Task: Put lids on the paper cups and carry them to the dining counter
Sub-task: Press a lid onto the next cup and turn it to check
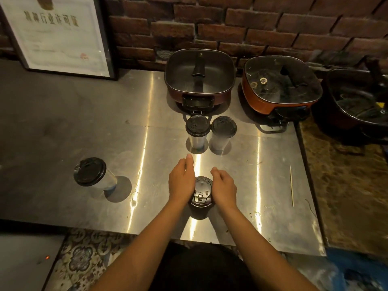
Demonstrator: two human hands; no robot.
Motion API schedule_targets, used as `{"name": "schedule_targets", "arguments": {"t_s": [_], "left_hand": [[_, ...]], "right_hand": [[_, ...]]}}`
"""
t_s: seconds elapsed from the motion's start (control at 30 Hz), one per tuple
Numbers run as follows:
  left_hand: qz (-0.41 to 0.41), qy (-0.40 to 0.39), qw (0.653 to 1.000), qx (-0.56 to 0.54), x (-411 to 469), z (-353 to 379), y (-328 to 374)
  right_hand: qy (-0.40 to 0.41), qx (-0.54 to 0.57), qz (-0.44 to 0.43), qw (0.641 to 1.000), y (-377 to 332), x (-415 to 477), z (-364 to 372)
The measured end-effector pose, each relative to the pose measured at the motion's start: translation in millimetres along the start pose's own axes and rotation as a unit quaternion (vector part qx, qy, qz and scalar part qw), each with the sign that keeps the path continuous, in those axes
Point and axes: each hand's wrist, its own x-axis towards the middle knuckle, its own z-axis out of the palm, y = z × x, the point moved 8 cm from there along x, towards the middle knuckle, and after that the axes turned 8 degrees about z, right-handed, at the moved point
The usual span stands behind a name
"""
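Observation:
A paper cup with a black lid (202, 192) stands near the front of the steel table (84, 127). My left hand (181, 181) cups its left side and my right hand (224, 185) its right side, fingers curved against the lid's rim. Two more lidded cups stand side by side further back, one (197, 128) on the left and one (223, 129) on the right. Another lidded cup (90, 172) stands alone at the left.
Two square electric pots (199, 74) (281, 85) sit at the back against the brick wall, a third (357, 101) at far right. A framed certificate (56, 32) leans at back left. A wooden skewer (291, 185) lies at the right.

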Motion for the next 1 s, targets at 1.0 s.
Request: {"name": "schedule_targets", "arguments": {"t_s": [1.0], "left_hand": [[-0.089, 0.005, 0.985, -0.146, 5.8, 11.8, -6.0]], "right_hand": [[-0.019, -0.161, -0.125, 0.979, -17.0, -1.2, 7.3]]}}
